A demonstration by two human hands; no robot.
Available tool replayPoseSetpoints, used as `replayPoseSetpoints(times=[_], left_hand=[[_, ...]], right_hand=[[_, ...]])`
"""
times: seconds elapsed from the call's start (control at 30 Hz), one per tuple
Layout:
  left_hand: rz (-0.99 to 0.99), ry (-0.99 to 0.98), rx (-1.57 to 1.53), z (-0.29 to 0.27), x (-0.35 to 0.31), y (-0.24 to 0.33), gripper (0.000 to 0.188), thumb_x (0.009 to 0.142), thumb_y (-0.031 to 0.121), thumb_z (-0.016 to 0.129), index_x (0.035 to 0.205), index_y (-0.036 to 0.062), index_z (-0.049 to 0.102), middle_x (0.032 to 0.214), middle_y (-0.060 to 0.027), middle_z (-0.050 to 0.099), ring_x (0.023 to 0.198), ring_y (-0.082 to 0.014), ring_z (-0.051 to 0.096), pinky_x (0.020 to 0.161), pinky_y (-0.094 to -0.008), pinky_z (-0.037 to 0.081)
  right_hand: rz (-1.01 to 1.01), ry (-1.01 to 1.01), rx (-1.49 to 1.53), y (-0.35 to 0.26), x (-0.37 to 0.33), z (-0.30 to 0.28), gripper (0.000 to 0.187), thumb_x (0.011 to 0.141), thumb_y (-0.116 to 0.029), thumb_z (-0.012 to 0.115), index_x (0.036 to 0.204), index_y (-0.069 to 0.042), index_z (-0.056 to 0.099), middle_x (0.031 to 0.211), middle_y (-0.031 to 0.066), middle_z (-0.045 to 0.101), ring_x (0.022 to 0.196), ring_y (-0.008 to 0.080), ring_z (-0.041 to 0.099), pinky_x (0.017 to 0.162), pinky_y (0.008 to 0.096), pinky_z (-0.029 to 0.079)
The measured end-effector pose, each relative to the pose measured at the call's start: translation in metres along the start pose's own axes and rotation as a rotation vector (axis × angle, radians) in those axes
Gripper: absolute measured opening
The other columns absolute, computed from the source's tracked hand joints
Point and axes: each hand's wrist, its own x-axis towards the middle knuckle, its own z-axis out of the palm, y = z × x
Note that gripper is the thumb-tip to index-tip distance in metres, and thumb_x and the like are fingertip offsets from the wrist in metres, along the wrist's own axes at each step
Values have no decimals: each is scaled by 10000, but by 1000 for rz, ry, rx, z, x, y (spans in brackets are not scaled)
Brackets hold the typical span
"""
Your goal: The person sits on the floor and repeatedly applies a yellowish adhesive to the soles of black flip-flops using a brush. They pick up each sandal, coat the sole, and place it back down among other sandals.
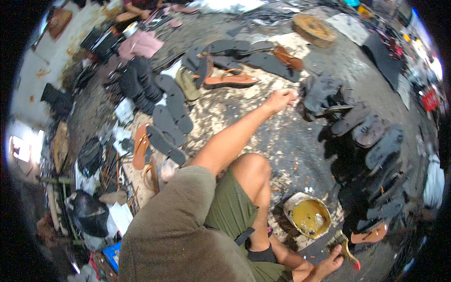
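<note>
My left hand (282, 99) reaches far forward, its fingers curled together beside a row of dark grey sandal soles (322, 96). What it holds, if anything, is too blurred to make out. Low on the right, my right hand (327, 265) has its fingers closed at a brush (346, 249) with a wooden, red-tipped handle. Just beyond the brush sits a crusted tub (287, 203) of yellow-brown glue-like stuff. An orange-brown sandal (230, 80) lies on the floor ahead of my left hand, and a tan sandal (373, 233) rests right of the brush.
More dark soles (167, 120) lie in a curved line at the left, with an orange sole (141, 145) near them. A round wooden block (313, 29) stands at the far right. My bent knee (252, 171) is between my arms. A black helmet-like object (87, 214) lies lower left.
</note>
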Motion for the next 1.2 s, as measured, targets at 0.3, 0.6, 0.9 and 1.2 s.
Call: replayPoseSetpoints(times=[0.3, 0.6, 0.9, 1.2], left_hand=[[-650, 1193, 899, -277, -218, -11, 1236, 730, 625, 834, 1636, 137, 148, 1562, -231, 342, 1450, -447, 307, 1176, -577, 259], [-246, 729, 581, -312, -240, 7, 312, 948, 115, 556, 1245, 31, 602, 1138, -184, 695, 985, -295, 695, 855, -412, 567], [211, -178, 746, -65, -329, 80, 503, 1099, 278, 346, 1511, 26, 484, 1490, -187, 500, 1410, -316, 447, 1213, -415, 287], [325, 54, 945, 10, -329, 98, 1017, 783, 586, 818, 1495, -41, 453, 1447, -222, 526, 1339, -354, 498, 1139, -458, 379]], right_hand=[[-222, -46, -114, -9, 37, 13, 459, 1019, -324, 686, 935, 127, 658, 902, 179, 685, 817, 216, 601, 768, 388, 535], [-87, -334, -181, -81, -2, 61, 311, 1009, -224, 668, 1181, 27, 732, 1120, 120, 757, 1020, 165, 674, 943, 319, 508], [-666, -93, -492, -15, -5, 96, 323, 927, -299, 779, 1118, -42, 742, 1041, 103, 748, 1029, 218, 676, 873, 365, 510], [-603, -86, -668, -24, 9, -19, 248, 848, -231, 823, 1061, -115, 770, 982, 83, 736, 938, 293, 670, 881, 421, 506]])
